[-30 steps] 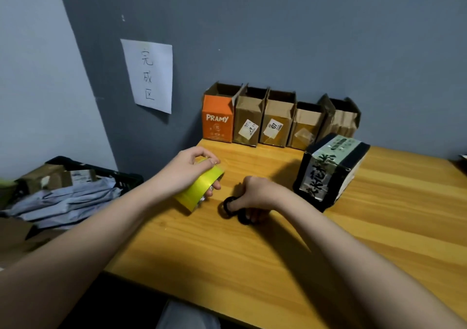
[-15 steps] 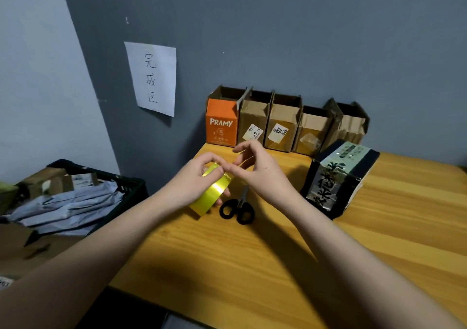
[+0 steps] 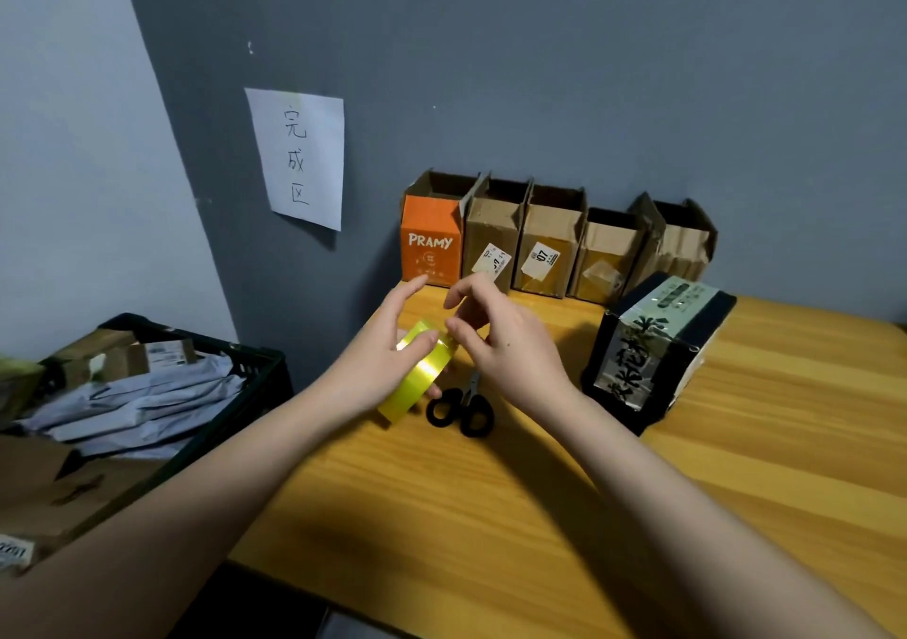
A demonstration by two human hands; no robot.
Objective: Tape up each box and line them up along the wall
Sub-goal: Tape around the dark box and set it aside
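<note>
hands (image 3: 373, 368) pinch glossy yellow tape ring (image 3: 417, 376).

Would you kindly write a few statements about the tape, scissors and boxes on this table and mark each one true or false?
1. The left hand holds the yellow-green roll of tape. True.
2. The black-handled scissors are in the right hand. False: they lie on the wooden table, and the right hand picks at the roll.
3. Five cardboard boxes stand in a row against the grey wall, the orange box printed PRAMY at the left end. True.
4. The black box with the pale printed label stands in that row. False: it sits apart, nearer the person.
5. The boxes in the row have closed tops. False: their top flaps stand open.
</note>
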